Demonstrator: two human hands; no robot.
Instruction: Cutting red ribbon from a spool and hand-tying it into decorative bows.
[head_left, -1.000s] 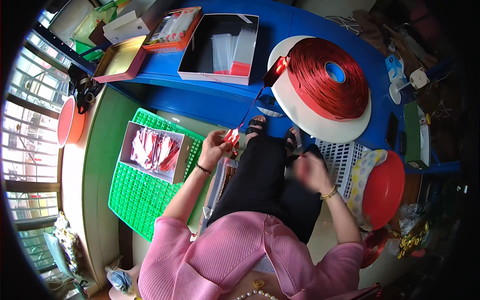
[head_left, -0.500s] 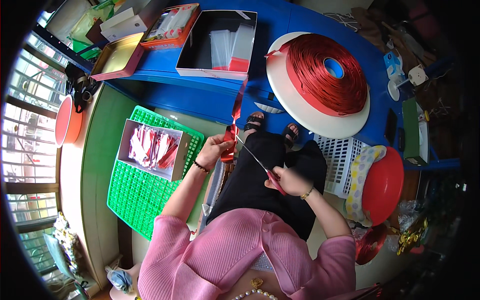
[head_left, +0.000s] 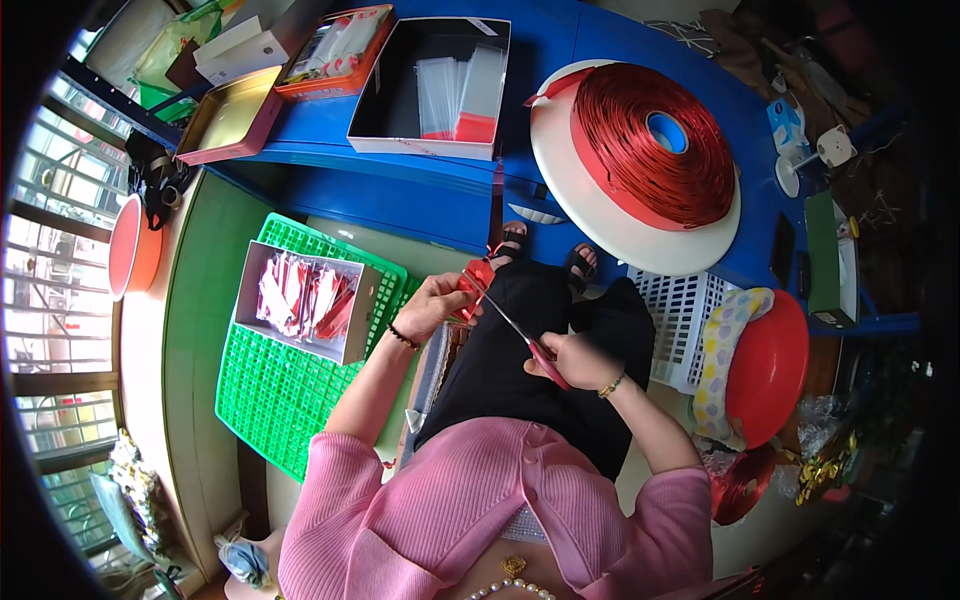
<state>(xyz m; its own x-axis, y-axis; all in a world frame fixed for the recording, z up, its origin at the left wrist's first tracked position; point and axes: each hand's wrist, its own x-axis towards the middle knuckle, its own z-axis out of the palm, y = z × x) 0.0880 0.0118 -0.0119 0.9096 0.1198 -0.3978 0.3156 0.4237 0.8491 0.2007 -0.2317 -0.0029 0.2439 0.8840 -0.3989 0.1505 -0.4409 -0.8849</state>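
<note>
Between its fingers and thumb, my left hand (head_left: 438, 303) pinches a piece of shiny red ribbon (head_left: 477, 276) above my lap. My right hand (head_left: 578, 362) grips scissors (head_left: 545, 365) by their pink-red handles. The long blades point up and left, and their tips reach the ribbon beside my left fingers. Whether the blades are closed is hard to make out. A large roll of red ribbon (head_left: 640, 140) with a blue core lies on a round white disc (head_left: 560, 190) on the blue table, its loose end sticking out at the left.
Left of my hands, a box of red and white pieces (head_left: 305, 300) rests on a green plastic crate (head_left: 275, 395). A black-lined box with clear sleeves (head_left: 400, 95) stands at the table's edge, beside a gold-coloured tray (head_left: 235, 110). At right are a white basket (head_left: 670, 310) and a red basin (head_left: 770, 370).
The long ribbon strip that ran up from my left hand toward the table edge has dropped out of line, and the held piece looks shorter. My left hand has shifted slightly right.
</note>
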